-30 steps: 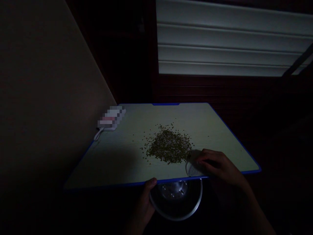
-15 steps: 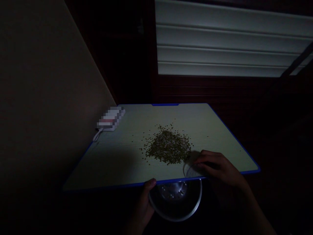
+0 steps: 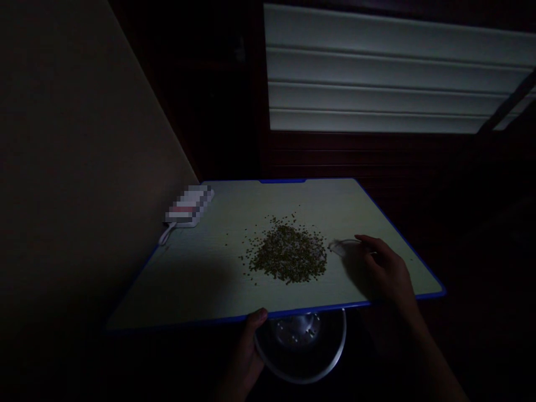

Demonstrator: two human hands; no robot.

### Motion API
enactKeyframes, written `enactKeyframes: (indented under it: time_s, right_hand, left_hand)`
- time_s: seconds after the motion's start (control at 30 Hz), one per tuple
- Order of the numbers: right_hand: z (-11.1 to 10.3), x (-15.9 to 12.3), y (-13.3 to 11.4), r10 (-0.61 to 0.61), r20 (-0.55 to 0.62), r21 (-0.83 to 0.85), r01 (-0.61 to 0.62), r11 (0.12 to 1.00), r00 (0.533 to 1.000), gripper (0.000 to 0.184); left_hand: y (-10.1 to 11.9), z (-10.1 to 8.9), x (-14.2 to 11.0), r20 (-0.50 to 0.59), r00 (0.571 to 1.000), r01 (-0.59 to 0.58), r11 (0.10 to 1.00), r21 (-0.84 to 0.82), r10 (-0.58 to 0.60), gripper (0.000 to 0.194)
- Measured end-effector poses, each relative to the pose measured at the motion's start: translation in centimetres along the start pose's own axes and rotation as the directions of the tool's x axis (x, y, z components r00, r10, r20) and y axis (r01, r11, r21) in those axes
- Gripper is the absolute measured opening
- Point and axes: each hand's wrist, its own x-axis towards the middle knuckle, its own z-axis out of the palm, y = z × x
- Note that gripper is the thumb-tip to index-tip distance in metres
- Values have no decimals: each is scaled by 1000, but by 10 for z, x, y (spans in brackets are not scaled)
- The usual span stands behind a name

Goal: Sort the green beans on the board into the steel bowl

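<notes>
A heap of small greenish-brown seeds or beans [image 3: 288,254] lies on a pale tabletop [image 3: 176,290] with a blue edge, stray ones scattered round it. To the right of the heap, my right hand [image 3: 387,268] pinches a clear, thin-rimmed round piece [image 3: 338,247], its left end close to the pile's edge. I cannot make out exactly what this piece is. Below the near table edge, my left hand [image 3: 250,349] grips the left rim of a shiny metal bowl [image 3: 304,379], with its thumb up by the tabletop edge. Several small bits lie in the bowl; its far part is hidden under the table.
At the table's far left corner lies a white device [image 3: 190,206] with a strap, its face blurred out. A wall [image 3: 84,139] rises on the left. Behind the table stands dark wooden furniture with pale slatted panels [image 3: 377,84]. The room is dim.
My right hand has moved away from the near table edge, lifting the clear piece forward and up to the heap's right side. My left hand and the bowl stay at the table edge.
</notes>
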Motion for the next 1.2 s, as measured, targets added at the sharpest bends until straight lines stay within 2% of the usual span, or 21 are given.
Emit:
enactKeyframes:
  time_s: [0.13,0.5,0.57,0.73,0.93,1.03,1.2]
  right_hand:
    - [1,0,3,8,-22,-61,-10,998,1000,37]
    - [2,1,4,-97,107,-34,101,994,990,33]
    - [2,0,2,-98,104,-9,100,995,990,32]
    - [-1,-2,-6,-42,14,28,42,999,999,28]
    - [0,-2,-4,-55,20,-33,56,998,998,28]
    - [2,-2,1,-57,4,-85,57,995,998,31]
    - [3,-1,2,-72,65,-46,75,996,995,32]
  left_hand:
    - [0,1,-1,18,1000,6,1000,-20,-5,15]
    - [-1,1,1,-1,1000,-26,999,-45,26,9]
    - [0,3,0,3,1000,-22,998,-55,22,8]
    - [2,9,-4,-90,996,-36,994,-108,26,8]
    - [0,4,0,-29,999,-29,998,-61,28,5]
    - [-2,0,2,-30,999,-20,999,-49,19,13]
    - [-2,0,2,-33,999,-2,999,-33,1,14]
